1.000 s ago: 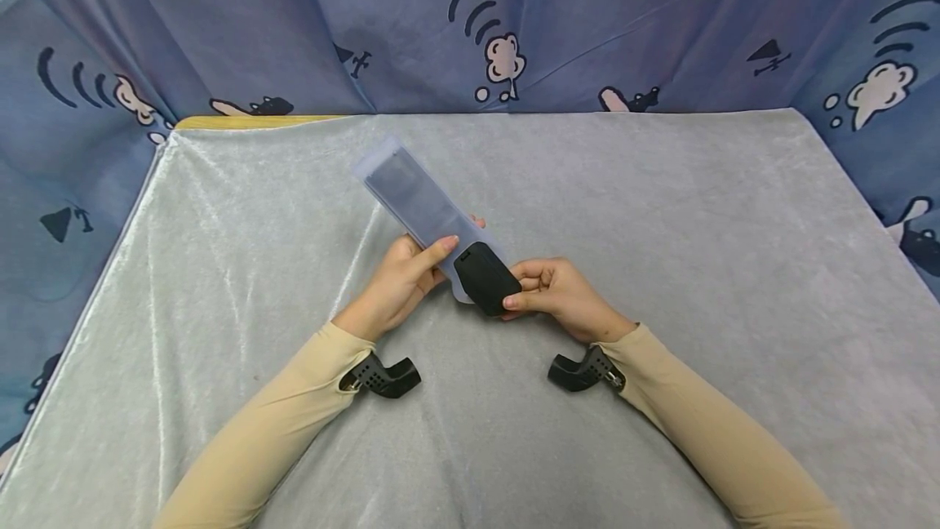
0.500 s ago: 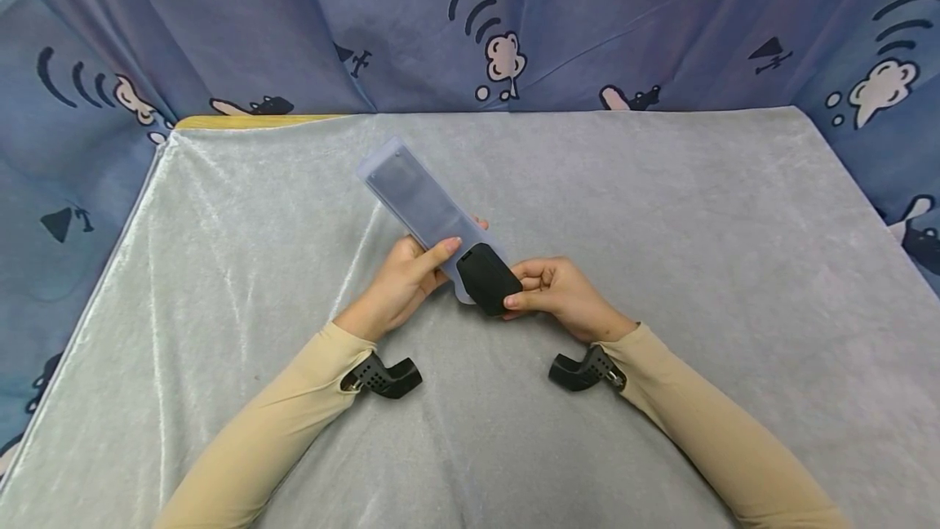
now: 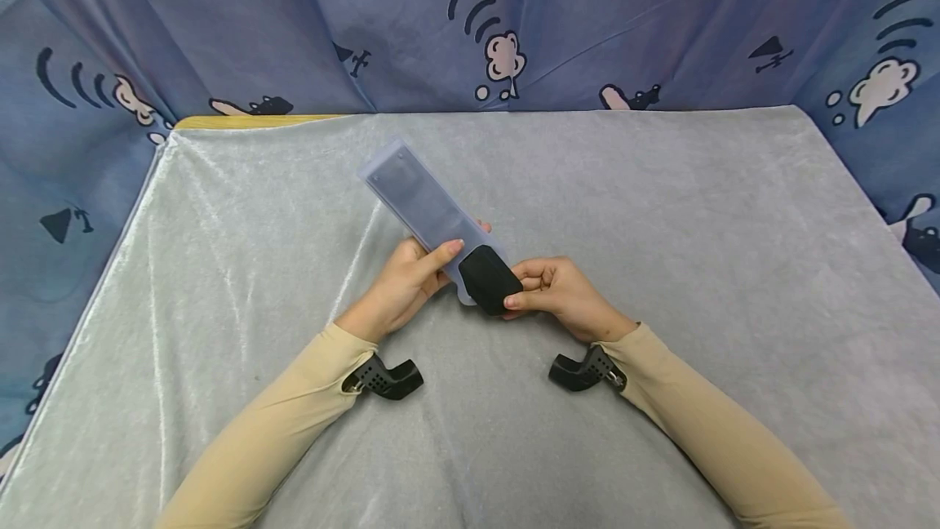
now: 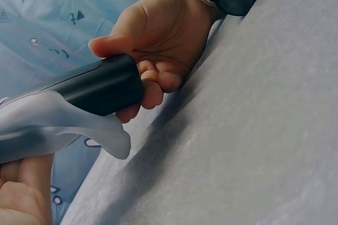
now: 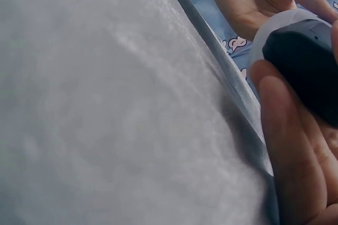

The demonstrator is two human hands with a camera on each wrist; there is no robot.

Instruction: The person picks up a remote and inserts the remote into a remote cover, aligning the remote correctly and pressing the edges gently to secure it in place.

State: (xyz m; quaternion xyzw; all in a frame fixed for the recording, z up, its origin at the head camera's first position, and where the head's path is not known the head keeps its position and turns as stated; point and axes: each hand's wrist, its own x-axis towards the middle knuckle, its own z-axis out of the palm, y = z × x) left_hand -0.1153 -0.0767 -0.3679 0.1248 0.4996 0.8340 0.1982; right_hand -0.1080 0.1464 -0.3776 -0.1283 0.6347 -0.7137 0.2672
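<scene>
A long black remote control [image 3: 490, 280] sits partly inside a translucent, soft-looking sleeve [image 3: 421, 196]. Its bare black end points toward the right hand, while the sleeved part slants up to the left. My left hand [image 3: 400, 284] grips the sleeve around its middle, thumb on top. With thumb and fingers, my right hand [image 3: 565, 298] pinches the bare end. In the left wrist view, the sleeve's loose lip [image 4: 108, 135] hangs open beside the black body [image 4: 113, 85]. The right wrist view shows the black end [image 5: 301, 58] above the right fingers, the sleeve's rim behind it.
A grey velvety cloth [image 3: 661, 202] covers the table under the hands. Patterned blue curtains [image 3: 411, 31] stand at the back and both sides. A yellow strip [image 3: 257, 122] shows along the far left edge. Black camera mounts [image 3: 385, 378] stick out from the cuffs.
My left hand and the sleeve have shifted slightly right and down toward the right hand. A notch on the remote's black part is now covered by the sleeve. The right hand stays put.
</scene>
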